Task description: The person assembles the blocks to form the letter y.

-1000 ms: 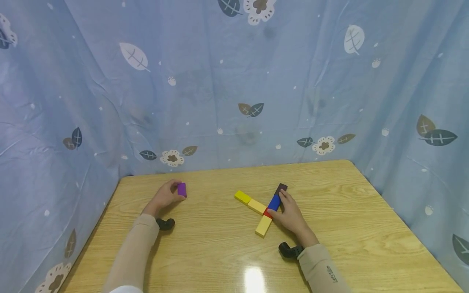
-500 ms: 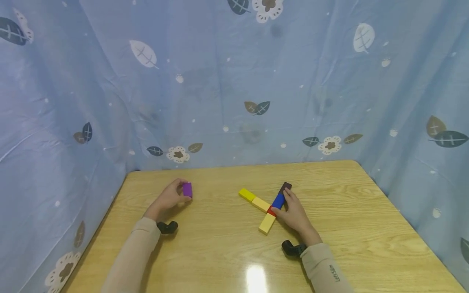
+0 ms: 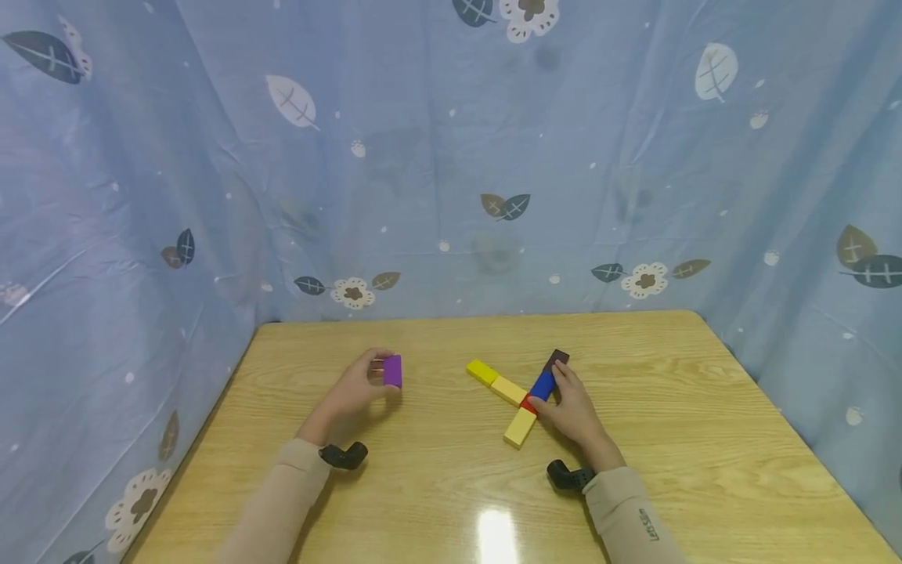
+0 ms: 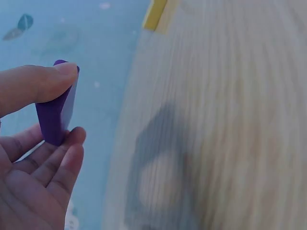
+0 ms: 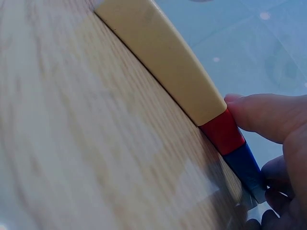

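My left hand (image 3: 358,389) pinches a purple block (image 3: 392,371) between thumb and fingers. In the left wrist view the purple block (image 4: 55,112) is held above the table, with its shadow on the wood. My right hand (image 3: 576,413) rests on a row of blocks, thumb at the red block (image 3: 528,403) and forefinger by the dark block (image 3: 558,358). Between these lies a blue block (image 3: 543,385). A cream block (image 3: 520,429) continues the row toward me. From the red block, another cream block (image 3: 509,391) and a yellow block (image 3: 482,372) branch off to the back left.
The wooden table (image 3: 437,470) carries the blocks, and a patterned blue curtain (image 3: 423,157) surrounds its back and sides. Black wrist cameras sit on the left wrist (image 3: 344,456) and right wrist (image 3: 569,476).
My left hand has moved right with the purple block, closer to the yellow block. The right hand stays at the row. The whole head view has shifted slightly.
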